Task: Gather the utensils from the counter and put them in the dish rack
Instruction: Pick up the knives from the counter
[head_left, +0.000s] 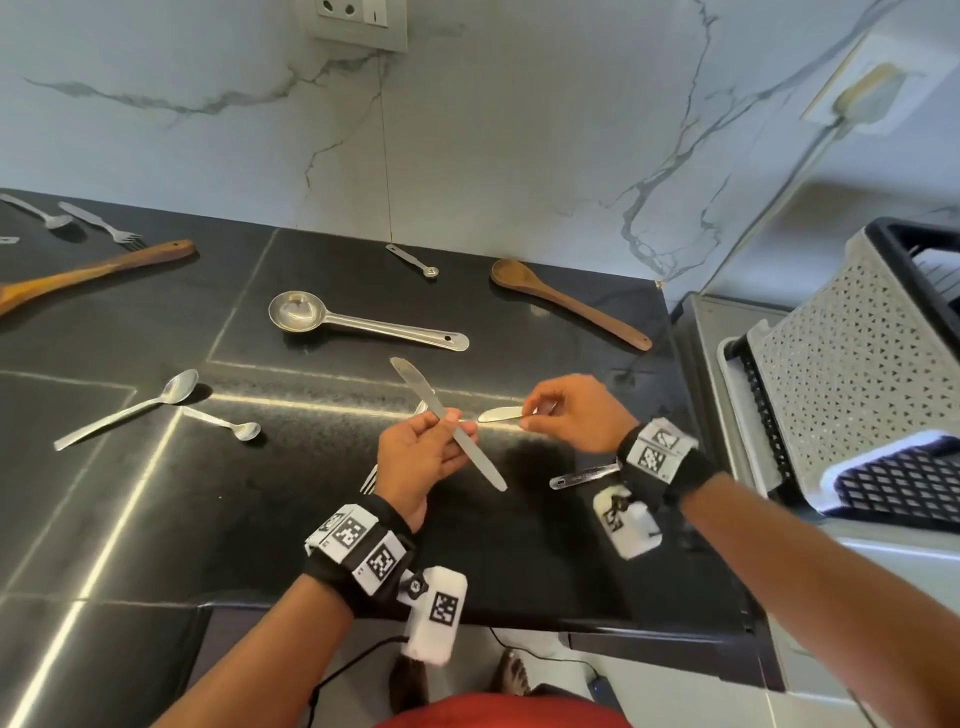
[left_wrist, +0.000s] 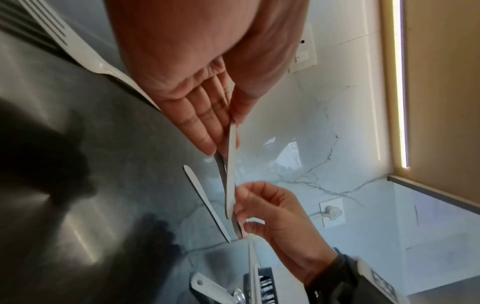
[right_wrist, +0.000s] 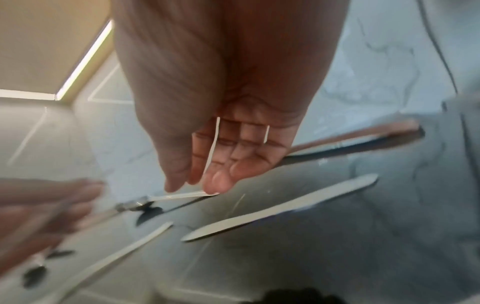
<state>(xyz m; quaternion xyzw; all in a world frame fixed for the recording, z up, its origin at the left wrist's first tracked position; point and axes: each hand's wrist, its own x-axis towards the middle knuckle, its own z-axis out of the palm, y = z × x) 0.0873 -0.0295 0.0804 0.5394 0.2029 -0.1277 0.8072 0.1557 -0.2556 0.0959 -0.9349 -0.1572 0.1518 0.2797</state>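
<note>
— What do we have on the far wall? (head_left: 519, 130)
— White marble with grey veins, and a switch plate with sockets (head_left: 356, 21) at the top.
— And to the right?
— We see a second wall plate (head_left: 862, 96), seen blurred.

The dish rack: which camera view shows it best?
The head view: the dish rack stands right of the counter, its perforated side plain. The left wrist view catches only a dark corner; the right wrist view shows none.
</note>
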